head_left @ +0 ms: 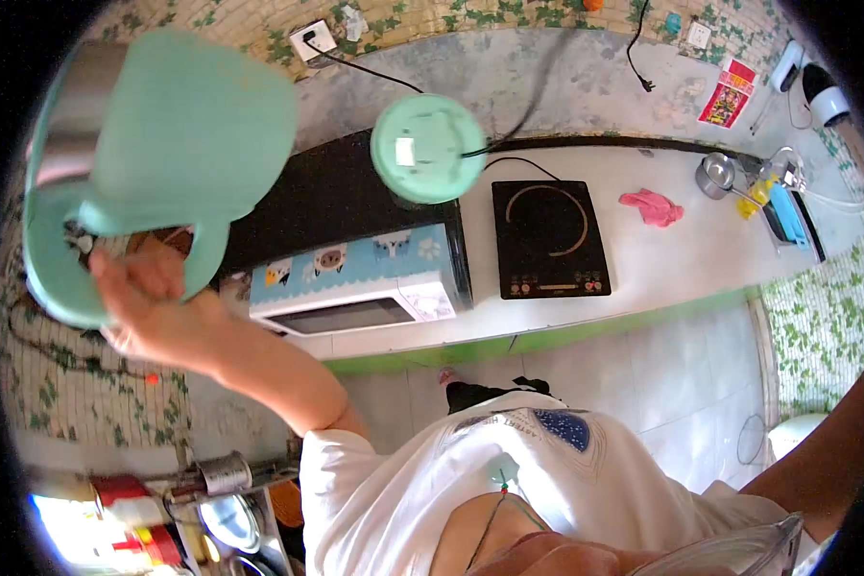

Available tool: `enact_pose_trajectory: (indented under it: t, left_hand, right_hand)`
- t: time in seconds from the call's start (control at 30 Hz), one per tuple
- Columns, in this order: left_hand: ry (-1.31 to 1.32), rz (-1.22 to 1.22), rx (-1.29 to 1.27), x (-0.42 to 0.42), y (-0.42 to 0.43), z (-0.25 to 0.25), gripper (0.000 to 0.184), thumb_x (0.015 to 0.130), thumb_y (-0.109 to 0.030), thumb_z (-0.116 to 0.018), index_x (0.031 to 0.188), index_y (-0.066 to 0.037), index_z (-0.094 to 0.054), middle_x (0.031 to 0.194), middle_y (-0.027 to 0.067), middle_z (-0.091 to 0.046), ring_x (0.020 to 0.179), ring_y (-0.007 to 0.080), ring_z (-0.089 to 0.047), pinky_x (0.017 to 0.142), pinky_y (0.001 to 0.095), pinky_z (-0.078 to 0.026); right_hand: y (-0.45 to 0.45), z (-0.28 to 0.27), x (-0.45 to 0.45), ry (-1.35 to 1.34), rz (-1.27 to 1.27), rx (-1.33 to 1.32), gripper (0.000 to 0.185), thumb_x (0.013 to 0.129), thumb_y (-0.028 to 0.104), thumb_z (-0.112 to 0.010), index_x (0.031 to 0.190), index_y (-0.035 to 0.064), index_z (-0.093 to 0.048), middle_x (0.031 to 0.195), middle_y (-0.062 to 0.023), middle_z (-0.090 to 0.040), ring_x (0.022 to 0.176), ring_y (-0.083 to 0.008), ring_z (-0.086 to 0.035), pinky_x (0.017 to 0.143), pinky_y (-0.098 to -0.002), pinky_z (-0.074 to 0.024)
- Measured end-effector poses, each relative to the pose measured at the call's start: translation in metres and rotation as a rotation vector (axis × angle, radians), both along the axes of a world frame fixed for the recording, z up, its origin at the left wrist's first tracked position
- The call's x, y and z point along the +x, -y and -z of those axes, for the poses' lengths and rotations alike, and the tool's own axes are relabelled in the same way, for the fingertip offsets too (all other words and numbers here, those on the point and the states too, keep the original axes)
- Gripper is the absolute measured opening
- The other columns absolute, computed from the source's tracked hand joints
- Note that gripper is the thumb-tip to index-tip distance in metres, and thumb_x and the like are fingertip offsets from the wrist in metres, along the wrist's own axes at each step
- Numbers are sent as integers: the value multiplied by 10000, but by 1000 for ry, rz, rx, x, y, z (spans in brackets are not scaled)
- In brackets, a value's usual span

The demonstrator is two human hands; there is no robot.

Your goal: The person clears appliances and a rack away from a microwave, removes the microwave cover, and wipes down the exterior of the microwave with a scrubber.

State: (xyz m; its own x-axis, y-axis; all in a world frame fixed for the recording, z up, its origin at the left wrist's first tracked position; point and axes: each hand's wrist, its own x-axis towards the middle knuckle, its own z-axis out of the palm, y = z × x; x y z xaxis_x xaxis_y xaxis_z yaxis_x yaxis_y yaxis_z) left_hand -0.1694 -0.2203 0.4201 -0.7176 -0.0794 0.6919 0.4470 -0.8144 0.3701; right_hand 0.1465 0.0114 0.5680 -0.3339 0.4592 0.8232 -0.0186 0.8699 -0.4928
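Mint kettle (197,134) is nearest cam., raised off the countertop (643,254) at its L end, by the microwave (355,264). L hand (178,317) grips it, fingers closed thru handle (48,274), prob. to keep skin off shell. Round corded base (429,149) is at microwave's rear-R corner, prob. for socket (313,40) reach. R hand out of view; grip can't be told.

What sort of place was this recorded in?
Most likely a home kitchen: a flat electric hob and what looks like a microwave sit along a white counter, and the person's left hand grips a mint-green kettle.
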Motion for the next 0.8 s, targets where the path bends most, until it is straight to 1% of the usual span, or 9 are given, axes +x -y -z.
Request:
enact_pose_trajectory:
  t: [0.17,0.3,0.33,0.4,0.5,0.6,0.67,0.73,0.8]
  left_hand:
    - [106,16,-62,59,0,11,159,787,-78,-664,684,-64,-543,477,-29,-379,390,52,-259,365,228,-188]
    - [95,137,-118,68,3,36,106,805,-60,-645,740,-50,-561,480,-27,-390,389,48,-289,357,218,-211]
    - [95,176,-157,66,5,43,110,805,-61,-646,735,-47,-562,480,-27,-392,388,47,-295,358,212,-218]
    - [52,121,-209,59,2,54,103,807,-49,-626,726,-36,-563,478,-23,-392,384,49,-299,352,209,-219]
    - [47,162,-290,52,-1,60,175,820,-71,-581,663,-44,-508,474,-22,-374,368,46,-275,336,207,-210]
    - [-87,405,-263,49,-8,63,235,843,-104,-557,641,-83,-439,469,-34,-300,350,45,-226,333,206,-195]
    - [-193,406,-313,53,-18,69,246,858,-167,-555,664,-76,-435,469,-35,-282,356,44,-215,337,207,-193]
    - [-186,521,-315,60,-33,78,241,851,-183,-564,679,-63,-446,471,-34,-284,361,46,-216,344,204,-188]
    - [-107,508,-380,83,-51,86,221,837,-167,-570,689,-51,-453,470,-34,-280,362,49,-225,348,205,-184]
  right_hand:
    - [9,24,68,-158,-220,-89,508,929,437,-393,1150,-2,-522,1179,-139,-509,1057,-247,-512,882,-373,-421]
    - [0,77,95,-228,-489,-237,518,927,447,-397,1174,9,-521,1230,-139,-494,1096,-244,-496,907,-378,-407]
    - [4,106,92,-252,-537,-295,521,927,449,-398,1180,11,-521,1243,-139,-491,1106,-243,-492,914,-379,-403]
    - [43,130,75,-344,-384,-265,480,940,421,-383,1074,-9,-550,1062,-142,-568,986,-234,-565,859,-364,-456]
    - [42,117,113,-252,-303,-212,552,885,499,-449,1091,-3,-547,1127,-166,-542,1036,-230,-513,891,-353,-410]
    - [62,91,155,-195,-135,-157,509,876,460,-468,1060,-8,-550,1066,-175,-548,1005,-251,-522,892,-371,-412]
    - [87,75,183,-175,-6,-137,481,870,434,-481,1040,-11,-552,1025,-181,-553,984,-264,-528,893,-384,-413]
    - [115,58,216,-165,116,-104,453,864,407,-494,1019,-14,-555,985,-187,-557,963,-278,-534,893,-396,-414]
    - [147,42,252,-156,246,-75,425,858,381,-507,999,-16,-557,944,-193,-561,943,-292,-540,894,-408,-416]
